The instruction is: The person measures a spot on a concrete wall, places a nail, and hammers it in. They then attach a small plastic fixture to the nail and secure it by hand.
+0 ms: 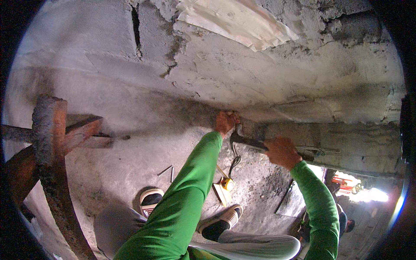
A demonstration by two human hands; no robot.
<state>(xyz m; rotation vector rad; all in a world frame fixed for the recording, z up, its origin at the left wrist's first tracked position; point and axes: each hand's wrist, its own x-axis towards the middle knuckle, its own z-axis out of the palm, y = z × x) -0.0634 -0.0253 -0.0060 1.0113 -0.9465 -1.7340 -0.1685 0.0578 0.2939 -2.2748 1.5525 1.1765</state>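
Note:
My right hand (282, 152) is wrapped round the handle of a hammer (252, 142), which lies roughly level, its dark head to the left. Just beyond and left of that head, my left hand (226, 122) is closed low against the grey wall (277, 82), where it meets the floor. Whatever its fingers may pinch is too small or hidden to make out. Below the hammer head, a dark looped cord (235, 163) lies on the floor. Nearer to me sits a yellow tape measure (227, 184) beside a pale flat piece (222, 196).
A rough wooden trestle (52, 130) stands at the left. On the dusty floor (130, 169) lies a bent metal rod (172, 173). A square grey panel (292, 201) rests at the right. A pale crumpled sheet (234, 21) hangs on the cracked upper wall. Bright light enters at the lower right.

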